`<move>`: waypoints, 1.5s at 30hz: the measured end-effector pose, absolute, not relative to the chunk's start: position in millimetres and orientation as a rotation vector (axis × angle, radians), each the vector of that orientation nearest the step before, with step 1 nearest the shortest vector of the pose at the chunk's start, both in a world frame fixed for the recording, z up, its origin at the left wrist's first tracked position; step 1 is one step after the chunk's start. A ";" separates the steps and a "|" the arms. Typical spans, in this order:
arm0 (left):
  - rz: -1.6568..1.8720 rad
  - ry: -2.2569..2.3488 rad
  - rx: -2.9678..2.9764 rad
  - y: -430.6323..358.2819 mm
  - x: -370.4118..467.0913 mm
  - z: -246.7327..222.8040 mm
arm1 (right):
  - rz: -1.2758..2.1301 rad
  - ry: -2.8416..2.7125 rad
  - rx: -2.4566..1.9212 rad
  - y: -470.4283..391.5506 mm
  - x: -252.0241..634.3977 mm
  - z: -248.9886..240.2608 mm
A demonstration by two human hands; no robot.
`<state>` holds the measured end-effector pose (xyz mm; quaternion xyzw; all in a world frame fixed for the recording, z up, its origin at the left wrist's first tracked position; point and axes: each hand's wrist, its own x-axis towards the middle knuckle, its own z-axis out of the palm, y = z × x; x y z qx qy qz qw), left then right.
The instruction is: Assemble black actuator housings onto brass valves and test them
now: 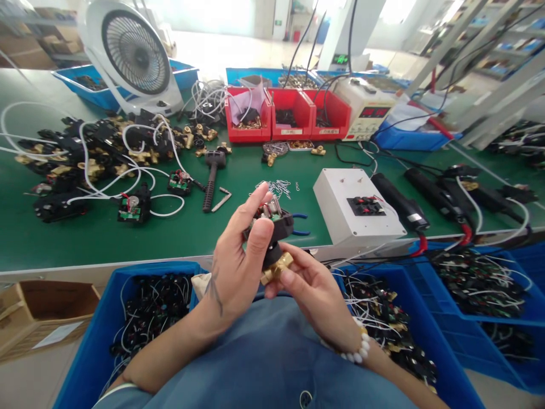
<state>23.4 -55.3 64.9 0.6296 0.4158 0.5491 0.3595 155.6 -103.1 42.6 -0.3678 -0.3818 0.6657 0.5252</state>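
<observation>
My left hand (240, 250) is wrapped round the upper, black part of a valve assembly (281, 226), whose open top shows a circuit board and red wires. Its brass fitting (276, 269) is pinched between the thumb and fingers of my right hand (317, 289). Both hands are above the table's front edge, close to my body. Blue-handled pliers (301, 233) lie just behind the assembly, partly hidden by it. Small metal clips (279, 188) are scattered on the green table (191, 241) beyond my left fingertips.
A black mallet (214, 170) and hex key (221, 200) lie left, near piled valve assemblies (102, 142). Red bins (249, 133) and a fan (136, 51) stand behind. To the right are a grey box (336, 199) and black electric drivers (398, 199). Blue crates (97, 318) flank me.
</observation>
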 end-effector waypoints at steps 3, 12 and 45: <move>1.407 1.074 1.708 -54.6 24.0 64.4 | 1.414 -0.967 -1.001 -102.5 150.6 44.4; 1.229 1.060 2.188 -48.2 4.5 59.2 | 1.418 -0.874 -1.029 -91.2 160.2 49.0; 1.154 1.393 1.681 -11.9 11.5 -18.5 | 0.455 -1.713 -2.119 81.4 203.9 22.9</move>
